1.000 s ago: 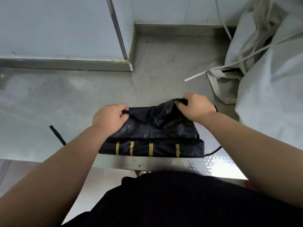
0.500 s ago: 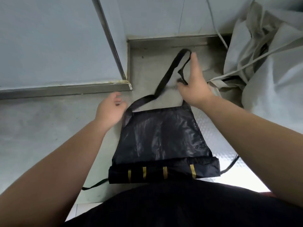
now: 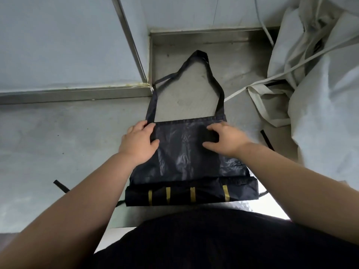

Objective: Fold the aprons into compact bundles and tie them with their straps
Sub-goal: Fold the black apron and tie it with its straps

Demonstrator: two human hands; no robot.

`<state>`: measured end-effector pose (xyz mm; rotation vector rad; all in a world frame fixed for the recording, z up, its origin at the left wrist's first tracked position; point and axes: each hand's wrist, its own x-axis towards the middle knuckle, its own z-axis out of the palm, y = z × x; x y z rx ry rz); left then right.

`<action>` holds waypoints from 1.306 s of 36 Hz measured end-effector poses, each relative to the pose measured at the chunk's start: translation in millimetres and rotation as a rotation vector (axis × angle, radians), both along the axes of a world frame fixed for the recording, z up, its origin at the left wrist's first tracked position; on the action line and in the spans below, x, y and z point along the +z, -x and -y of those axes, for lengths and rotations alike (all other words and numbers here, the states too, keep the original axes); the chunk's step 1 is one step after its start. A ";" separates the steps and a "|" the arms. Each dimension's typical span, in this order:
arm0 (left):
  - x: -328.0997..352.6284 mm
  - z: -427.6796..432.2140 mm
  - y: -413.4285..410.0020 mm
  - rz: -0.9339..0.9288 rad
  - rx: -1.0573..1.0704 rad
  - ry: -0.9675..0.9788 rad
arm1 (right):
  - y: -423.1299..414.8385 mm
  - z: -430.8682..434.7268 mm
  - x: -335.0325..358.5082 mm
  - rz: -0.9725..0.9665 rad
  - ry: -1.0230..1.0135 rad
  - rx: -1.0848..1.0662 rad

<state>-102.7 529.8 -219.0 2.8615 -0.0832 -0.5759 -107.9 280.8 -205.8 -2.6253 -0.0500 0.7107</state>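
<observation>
The black apron (image 3: 184, 158) lies on the steel bench (image 3: 58, 142). Its bib, bunched between the hands a second ago, is now spread flat, and the neck strap (image 3: 202, 55) lies in an open loop toward the far wall. The near end is already folded into a gold-striped band (image 3: 192, 195). The left hand (image 3: 138, 142) has returned to the bib's top left corner, fingers curled over the edge. The right hand (image 3: 223, 138), flat and open half a second ago, now pinches cloth near the top right corner. The next fold of the bib looks ready to start; tying with the straps is not yet done.
</observation>
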 end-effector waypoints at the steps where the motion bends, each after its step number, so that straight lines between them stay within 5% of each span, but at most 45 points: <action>1: 0.6 0.5 5.2 0.017 0.025 -0.015 | 3.4 1.6 0.0 0.013 -0.004 0.009; 11: 5.7 33.7 99.4 0.381 -0.010 0.209 | 58.5 16.5 4.6 0.117 -0.167 0.195; 15: -6.0 43.3 139.9 0.318 -0.109 0.085 | 81.8 18.8 -3.0 0.105 -0.072 0.366; 19: -16.1 46.4 167.6 0.063 -0.102 -0.053 | 97.7 18.6 -16.4 0.183 0.101 0.494; 30: -22.9 41.1 175.6 -0.106 -0.092 -0.130 | 129.1 22.9 -33.3 0.100 0.369 0.483; 36: -22.9 11.8 170.7 -0.048 -0.202 -0.111 | 125.7 22.8 -31.4 0.074 0.427 0.530; 43: -12.2 -8.1 155.9 0.034 -0.291 -0.107 | 130.7 16.8 -21.6 0.346 0.341 0.483; 47: -8.0 -9.0 147.3 0.080 -0.274 -0.076 | 123.8 9.9 -4.7 0.235 0.244 0.423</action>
